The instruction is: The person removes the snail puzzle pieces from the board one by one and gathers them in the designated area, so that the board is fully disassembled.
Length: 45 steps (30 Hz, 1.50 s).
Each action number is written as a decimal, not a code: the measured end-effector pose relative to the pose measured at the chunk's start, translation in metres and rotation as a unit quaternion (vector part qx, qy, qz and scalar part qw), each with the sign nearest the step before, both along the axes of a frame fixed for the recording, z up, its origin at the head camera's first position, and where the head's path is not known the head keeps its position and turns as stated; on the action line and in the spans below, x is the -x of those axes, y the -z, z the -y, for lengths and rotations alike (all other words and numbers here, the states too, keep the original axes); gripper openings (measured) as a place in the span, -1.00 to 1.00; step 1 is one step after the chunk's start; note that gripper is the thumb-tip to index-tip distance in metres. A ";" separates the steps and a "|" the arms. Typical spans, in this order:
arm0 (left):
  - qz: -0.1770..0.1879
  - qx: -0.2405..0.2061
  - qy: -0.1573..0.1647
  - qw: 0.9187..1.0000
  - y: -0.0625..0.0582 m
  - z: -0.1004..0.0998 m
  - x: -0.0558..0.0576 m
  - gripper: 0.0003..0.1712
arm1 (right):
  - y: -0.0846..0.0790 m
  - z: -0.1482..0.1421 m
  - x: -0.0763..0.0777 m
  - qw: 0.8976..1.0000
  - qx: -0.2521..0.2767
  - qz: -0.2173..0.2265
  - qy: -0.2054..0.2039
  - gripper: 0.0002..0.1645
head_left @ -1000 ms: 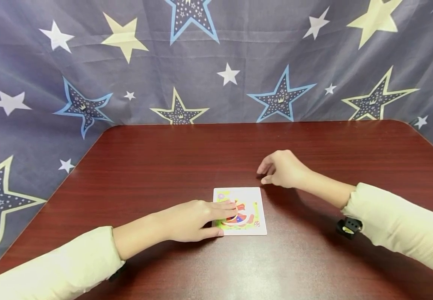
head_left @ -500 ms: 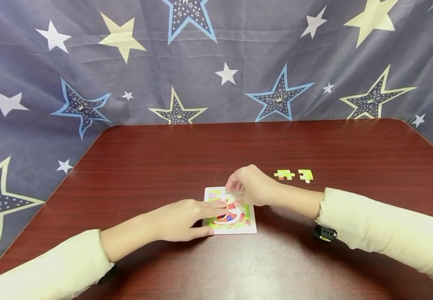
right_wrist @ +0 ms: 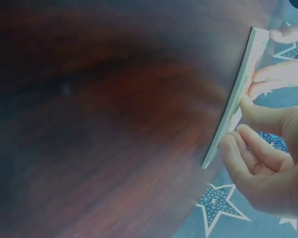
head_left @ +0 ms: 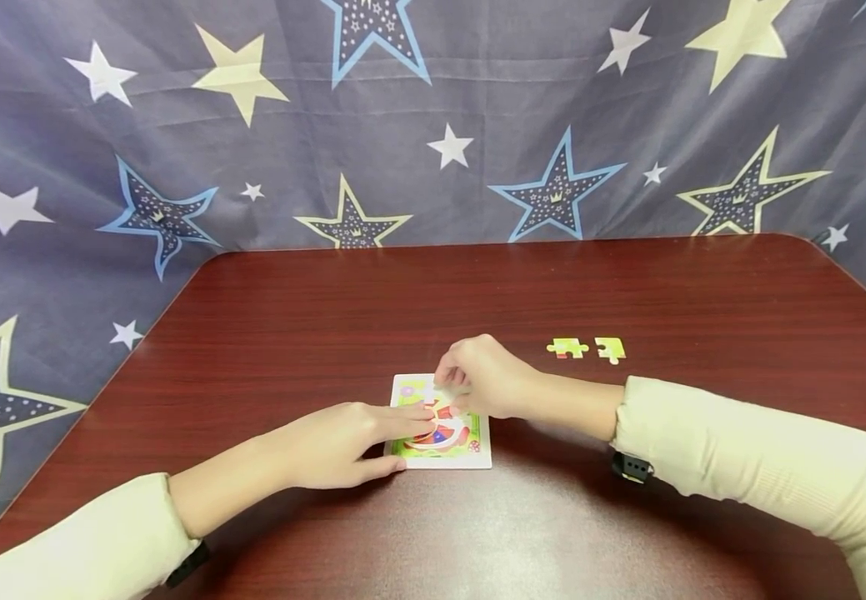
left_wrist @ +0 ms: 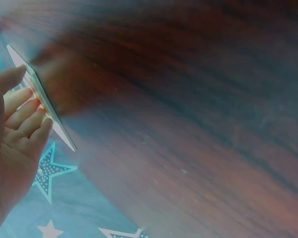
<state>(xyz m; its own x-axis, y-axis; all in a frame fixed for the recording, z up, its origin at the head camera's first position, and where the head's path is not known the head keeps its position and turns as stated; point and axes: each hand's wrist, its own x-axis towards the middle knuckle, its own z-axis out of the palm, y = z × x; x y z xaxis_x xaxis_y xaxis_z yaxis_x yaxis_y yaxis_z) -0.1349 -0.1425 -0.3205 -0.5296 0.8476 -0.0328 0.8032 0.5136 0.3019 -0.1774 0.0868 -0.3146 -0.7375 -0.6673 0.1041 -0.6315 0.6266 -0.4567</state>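
A square jigsaw puzzle board [head_left: 443, 461] with a white border and a bright red, yellow and green picture lies on the table. My left hand [head_left: 346, 446] rests on its left part, fingers stretched over the picture and thumb by the near left corner. My right hand [head_left: 493, 379] is over the board's far right part, thumb and fingers bent together. A pale puzzle piece [right_wrist: 236, 119] shows between the right thumb and fingertips, close against the board; the fingers hide most of it. In the left wrist view, the left fingers [left_wrist: 27, 106] lie along the board's face.
Two loose yellow-green puzzle pieces [head_left: 568, 348] lie on the dark red wooden table [head_left: 312, 325], beyond the right forearm. A grey curtain [head_left: 387, 133] with stars hangs behind the table's far edge. Each wrist wears a black strapped device [head_left: 633, 467].
My right hand has moved left from over the loose pieces to the board, uncovering two of them. My left hand keeps its place on the board; the board shifts left in view.
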 end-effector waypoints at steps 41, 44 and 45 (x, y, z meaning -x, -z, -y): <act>0.019 0.005 -0.002 1.000 -0.002 0.000 -0.001 -0.49 | -0.012 0.037 0.021 0.985 -0.026 0.161 0.061 -0.72; 0.019 0.007 -0.002 1.000 -0.001 0.000 -0.001 -0.49 | -0.013 0.040 0.025 0.978 -0.034 0.188 0.079 -0.72; 0.020 0.007 -0.002 1.000 -0.001 0.000 -0.001 -0.49 | -0.014 0.040 0.026 0.977 -0.036 0.192 0.082 -0.72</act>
<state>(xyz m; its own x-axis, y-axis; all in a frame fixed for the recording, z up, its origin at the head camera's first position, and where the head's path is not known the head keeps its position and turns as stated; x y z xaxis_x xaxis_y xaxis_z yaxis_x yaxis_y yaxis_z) -0.1337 -0.1425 -0.3194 -0.5310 0.8448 -0.0658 0.7888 0.5212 0.3258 -0.2030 0.0468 -0.3007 -0.8104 -0.5323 -0.2449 -0.3105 0.7447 -0.5908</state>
